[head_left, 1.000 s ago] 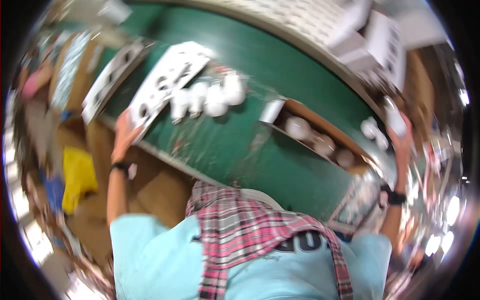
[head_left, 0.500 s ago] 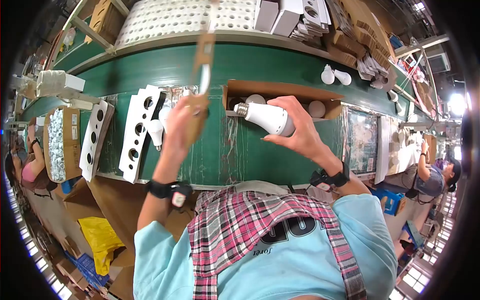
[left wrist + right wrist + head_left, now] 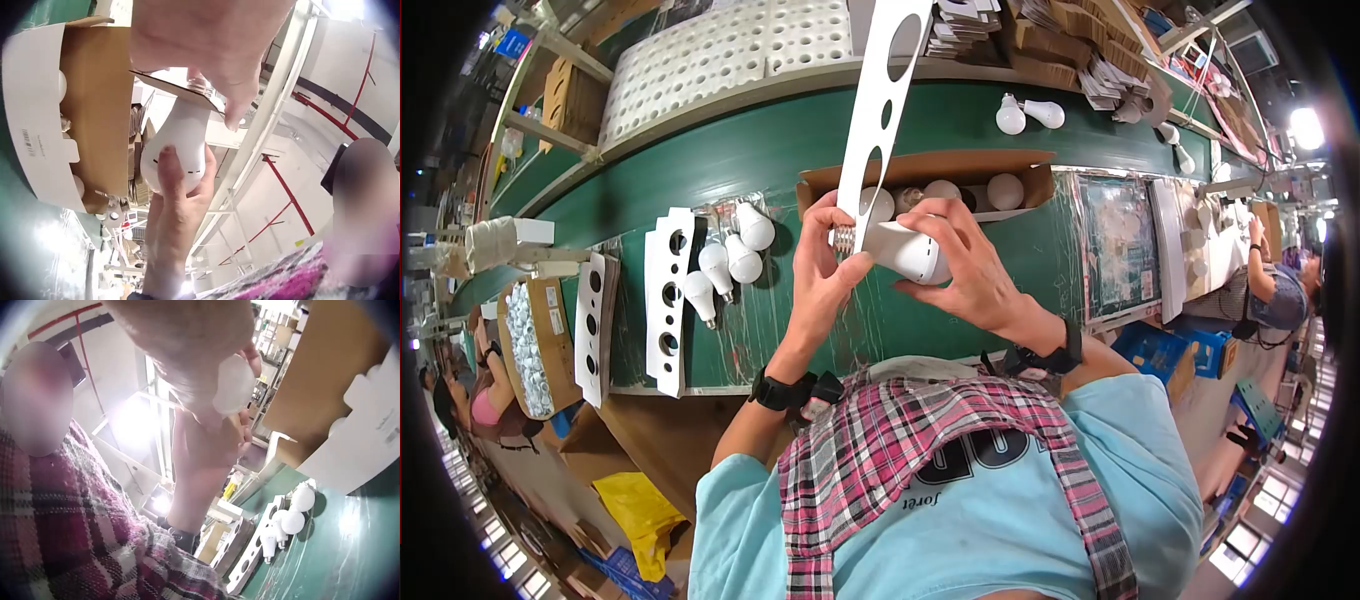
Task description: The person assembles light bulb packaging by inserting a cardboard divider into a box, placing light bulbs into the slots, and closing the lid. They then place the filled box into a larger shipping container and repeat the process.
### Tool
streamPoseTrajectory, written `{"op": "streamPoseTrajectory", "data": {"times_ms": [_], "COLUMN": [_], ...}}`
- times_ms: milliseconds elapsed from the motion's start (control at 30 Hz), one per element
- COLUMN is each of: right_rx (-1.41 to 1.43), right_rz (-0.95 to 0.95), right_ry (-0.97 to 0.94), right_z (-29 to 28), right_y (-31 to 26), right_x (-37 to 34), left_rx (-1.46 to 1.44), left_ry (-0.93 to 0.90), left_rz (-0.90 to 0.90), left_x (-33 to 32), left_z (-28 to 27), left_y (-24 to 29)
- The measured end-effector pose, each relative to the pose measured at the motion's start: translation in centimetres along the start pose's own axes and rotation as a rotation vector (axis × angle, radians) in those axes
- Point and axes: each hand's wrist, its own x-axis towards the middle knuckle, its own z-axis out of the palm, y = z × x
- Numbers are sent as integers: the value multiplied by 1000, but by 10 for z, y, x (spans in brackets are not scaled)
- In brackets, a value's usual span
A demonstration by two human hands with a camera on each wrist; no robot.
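Note:
In the head view my left hand [image 3: 820,265] grips the lower end of a white cardboard strip with round holes [image 3: 870,130], which stands up over the table. My right hand [image 3: 980,270] holds a white light bulb [image 3: 910,255] by its wide end, thumb below and fingers above. The bulb's screw base [image 3: 843,238] pokes through the strip on the left hand's side. From the left wrist, the bulb [image 3: 175,137] has its neck against the strip's edge-on face [image 3: 169,87]. Just behind both hands lies a long open box [image 3: 930,165] with bulbs inside.
Several loose bulbs [image 3: 712,265] lie left of the hands, beside a stack of holed strips [image 3: 666,300] and another stack [image 3: 593,330]. Two bulbs [image 3: 1025,115] sit at the back right. A box of small white parts [image 3: 528,350] stands far left, and a perforated white panel [image 3: 720,70] runs behind.
My left hand has brought a strip from the left-hand stack to the middle. My right hand has brought a bulb from the far right, and its base now passes through the strip.

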Motion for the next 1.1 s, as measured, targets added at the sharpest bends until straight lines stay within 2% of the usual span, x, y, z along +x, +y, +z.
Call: {"op": "streamPoseTrajectory", "data": {"times_ms": [67, 100, 167, 233, 300, 367, 400, 433, 467, 500, 533, 567, 600, 667, 700, 733, 767, 833, 867, 967, 1033, 1100], "right_rx": [29, 36, 31, 49, 182, 164, -3, 210, 242, 35, -92, -125, 16, -57, -69, -44, 20, 230, 290, 623, 960, 1188], "right_rz": [-21, -26, -55, -48, -51, 25, -31, 156, 302, 409, 641, 421, 801, 924, 1080, 1075, 1099, 1121, 1138, 1141, 1280, 996], "right_ry": [33, 53, 73, 90, -23, -142, -100, 93, 144, 82, -132, -120, -165, -274, -297, -286, -283, -398, -316, -298, -247, -67], "right_z": [4, 4, 2, 0, -16, -47, -71, -82, -100, -116, -133, -129, -130, -128, -122, -114, -103, -74, -58, -47, -58, -85], "right_y": [5, 7, 6, 6, 12, 38, 57, 95, 132, 174, 218, 279, 292, 311, 314, 327, 335, 388, 403, 423, 396, 335], "right_x": [-2, -3, 1, 6, 18, 34, 47, 54, 61, 66, 72, 63, 70, 86, 98, 101, 105, 105, 100, 93, 96, 78], "left_rx": [13, 185, 521, 336, 344, 399, 394, 408, 389, 376, 420, 464, 537, 604, 655, 634, 614, 609, 644, 759, 720, 748], "left_ry": [39, 76, 151, 112, 133, 187, 205, 244, 213, 187, 153, 125, 88, 72, 58, 56, 51, 58, 21, -18, -47, -94], "left_rz": [38, 149, 252, 68, 40, 58, 87, 118, 124, 134, 148, 162, 124, 110, 93, 79, 66, -23, -27, -43, -55, -49], "left_x": [3, 5, 11, 15, 23, 29, 31, 32, 32, 32, 32, 32, 33, 34, 34, 34, 34, 31, 34, 38, 41, 42], "left_z": [6, 0, 3, 6, 6, 2, 1, -6, -14, -21, -24, -26, -31, -37, -39, -38, -35, -33, -32, -24, -21, -17], "left_y": [5, -2, 8, 13, 19, 18, 21, 18, 19, 22, 28, 35, 41, 45, 47, 47, 46, 45, 44, 46, 46, 50]}}
